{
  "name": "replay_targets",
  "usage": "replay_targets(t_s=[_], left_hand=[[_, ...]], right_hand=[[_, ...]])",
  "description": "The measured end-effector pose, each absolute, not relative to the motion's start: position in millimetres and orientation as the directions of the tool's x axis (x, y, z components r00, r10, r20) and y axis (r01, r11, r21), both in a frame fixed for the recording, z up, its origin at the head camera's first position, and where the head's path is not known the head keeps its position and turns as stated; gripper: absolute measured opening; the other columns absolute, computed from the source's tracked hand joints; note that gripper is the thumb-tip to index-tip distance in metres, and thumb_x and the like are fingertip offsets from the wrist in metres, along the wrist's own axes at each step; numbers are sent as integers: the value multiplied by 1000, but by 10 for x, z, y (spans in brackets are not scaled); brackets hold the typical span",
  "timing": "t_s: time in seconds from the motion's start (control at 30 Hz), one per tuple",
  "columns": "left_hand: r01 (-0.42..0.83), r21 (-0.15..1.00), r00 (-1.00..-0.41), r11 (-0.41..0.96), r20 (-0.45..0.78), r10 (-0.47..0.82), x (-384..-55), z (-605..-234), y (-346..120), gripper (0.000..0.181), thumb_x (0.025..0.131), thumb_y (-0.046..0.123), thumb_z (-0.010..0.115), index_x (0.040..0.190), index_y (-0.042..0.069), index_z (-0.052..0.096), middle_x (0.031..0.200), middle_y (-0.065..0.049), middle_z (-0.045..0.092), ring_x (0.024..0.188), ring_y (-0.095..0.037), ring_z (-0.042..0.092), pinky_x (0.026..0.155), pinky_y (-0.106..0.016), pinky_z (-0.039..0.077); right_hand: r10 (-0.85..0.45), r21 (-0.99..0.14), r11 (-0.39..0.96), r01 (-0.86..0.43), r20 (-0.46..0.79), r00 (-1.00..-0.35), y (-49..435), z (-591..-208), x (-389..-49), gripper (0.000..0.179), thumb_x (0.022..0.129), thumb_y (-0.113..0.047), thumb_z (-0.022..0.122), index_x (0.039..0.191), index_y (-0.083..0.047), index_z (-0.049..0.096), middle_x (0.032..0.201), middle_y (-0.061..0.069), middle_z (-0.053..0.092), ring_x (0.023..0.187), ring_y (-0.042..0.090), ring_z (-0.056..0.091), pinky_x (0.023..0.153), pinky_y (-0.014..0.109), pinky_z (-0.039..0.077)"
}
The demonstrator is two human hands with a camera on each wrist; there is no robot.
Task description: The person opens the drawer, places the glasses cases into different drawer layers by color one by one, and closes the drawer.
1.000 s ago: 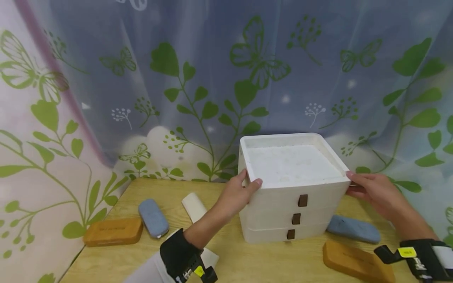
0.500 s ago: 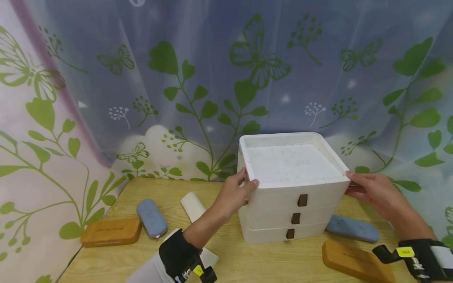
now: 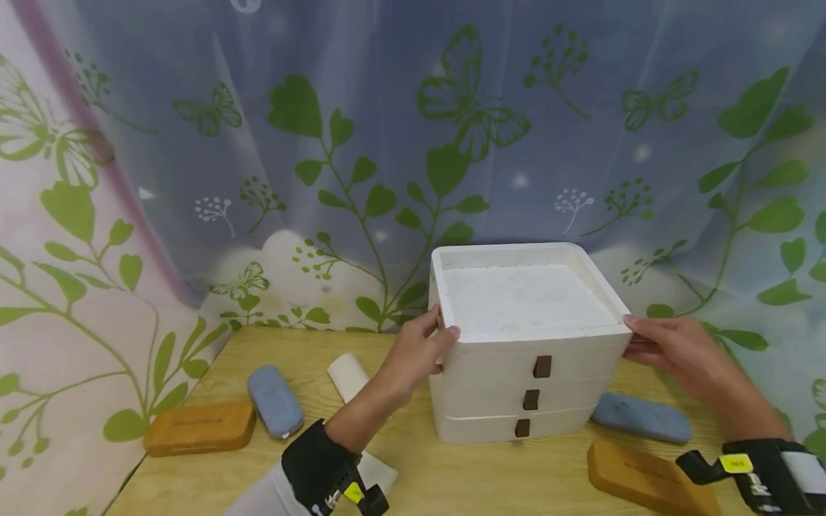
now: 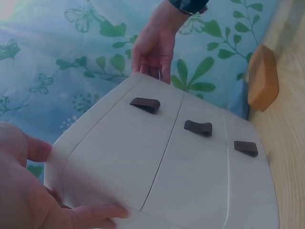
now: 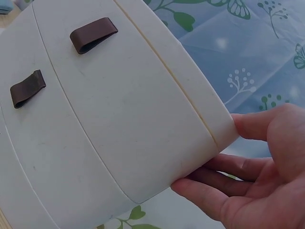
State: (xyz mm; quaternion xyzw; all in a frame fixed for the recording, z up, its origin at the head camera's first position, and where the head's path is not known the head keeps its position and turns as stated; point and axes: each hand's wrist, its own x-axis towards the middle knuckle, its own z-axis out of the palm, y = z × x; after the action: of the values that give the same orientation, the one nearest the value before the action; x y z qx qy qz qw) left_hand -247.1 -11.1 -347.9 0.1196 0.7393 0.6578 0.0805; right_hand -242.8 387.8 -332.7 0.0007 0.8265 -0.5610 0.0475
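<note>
A white desktop drawer unit (image 3: 490, 380) with three drawers and brown pull tabs (image 3: 543, 367) stands on the wooden table, its shallow tray top facing up. At its front left upper corner my left hand (image 3: 416, 352) grips the rim and side, thumb on the top edge. My right hand (image 3: 680, 347) holds the front right upper corner, thumb at the rim and fingers under it along the side. In the right wrist view, those fingers (image 5: 205, 191) press the side of the drawer unit (image 5: 119, 119). All drawers look closed in the left wrist view.
Left on the table (image 3: 310, 344) lie an orange case (image 3: 200, 428), a blue case (image 3: 275, 401) and cream cases (image 3: 348, 376) partly behind my left forearm. On the right are another blue case (image 3: 642, 417) and orange case (image 3: 648, 476). A patterned curtain (image 3: 361, 143) hangs behind.
The drawer unit has shifted slightly left in the last half second, with both hands moving along on its corners. The cases stay where they were.
</note>
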Motion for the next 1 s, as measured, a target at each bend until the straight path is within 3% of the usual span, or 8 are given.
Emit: replay_targets(t_s=[0.07,0.13,0.67,1.0], left_hand=[[60,992,-957,107,27,288,-2480,-3485,-152,67,106,31,56,165,13,28,168,-11,35,149,-38,44,101,-60,55],[44,993,-959,107,12,285,-2491,-3491,-196,67,106,30,56,165,13,27,168,-13,37,150,-38,43,103,-60,54],[5,991,-955,131,-34,294,-2616,-3430,-467,63,107,31,53,165,23,28,168,-8,38,146,-37,49,107,-59,52],[1,989,-953,147,-44,299,-2715,-3454,-610,63,106,30,53,164,21,32,164,-12,44,140,-40,54,105,-58,54]], right_hand=[[-57,-916,396,59,-89,-994,3830,-3329,-2422,71,110,-34,52,150,21,33,100,-22,69,91,-2,73,83,25,63],[-65,-917,393,67,-100,-993,3784,-3327,-2418,74,110,-34,52,152,22,28,103,-20,67,93,-2,72,85,25,63],[-78,-925,373,70,-107,-991,3554,-3302,-2398,72,109,-35,53,151,20,33,110,-11,69,96,-2,72,89,27,62],[-90,-918,394,39,-81,-993,3406,-3299,-2361,70,108,-38,54,150,17,39,134,13,65,103,-1,71,94,30,61]])
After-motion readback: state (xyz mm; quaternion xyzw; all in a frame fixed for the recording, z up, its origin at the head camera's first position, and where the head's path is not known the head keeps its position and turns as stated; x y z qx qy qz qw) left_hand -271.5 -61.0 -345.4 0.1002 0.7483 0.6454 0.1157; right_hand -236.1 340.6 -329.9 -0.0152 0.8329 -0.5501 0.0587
